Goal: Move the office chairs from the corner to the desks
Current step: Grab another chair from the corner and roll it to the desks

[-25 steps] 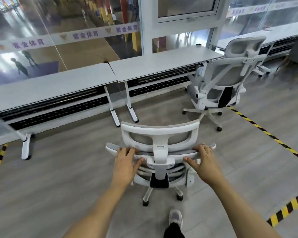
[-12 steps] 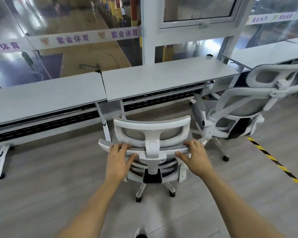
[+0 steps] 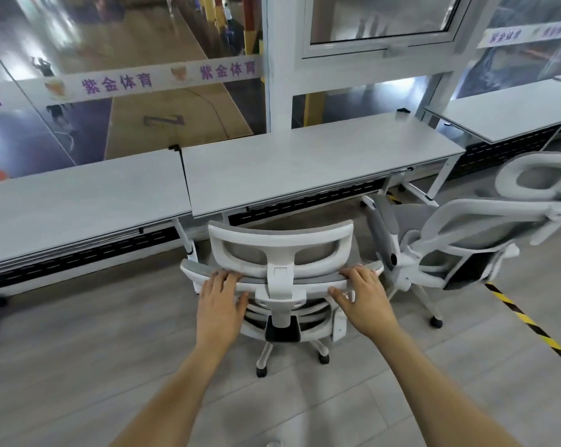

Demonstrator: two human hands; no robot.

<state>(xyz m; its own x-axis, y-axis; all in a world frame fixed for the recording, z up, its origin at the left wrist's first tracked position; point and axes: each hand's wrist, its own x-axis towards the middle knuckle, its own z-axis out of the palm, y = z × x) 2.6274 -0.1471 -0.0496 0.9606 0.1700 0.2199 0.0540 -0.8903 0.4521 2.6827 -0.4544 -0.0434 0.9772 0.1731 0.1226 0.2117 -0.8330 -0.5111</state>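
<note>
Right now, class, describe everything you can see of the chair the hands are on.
The chair is seen from behind: white plastic frame, grey mesh headrest and back, a black block low on the spine, white legs on dark castors. It stands upright on the floor, facing the desk and close to it. The left hand and right hand grip its back's top edge.

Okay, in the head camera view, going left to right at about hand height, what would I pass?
The left desk → left hand → held office chair → right hand → second office chair.
</note>
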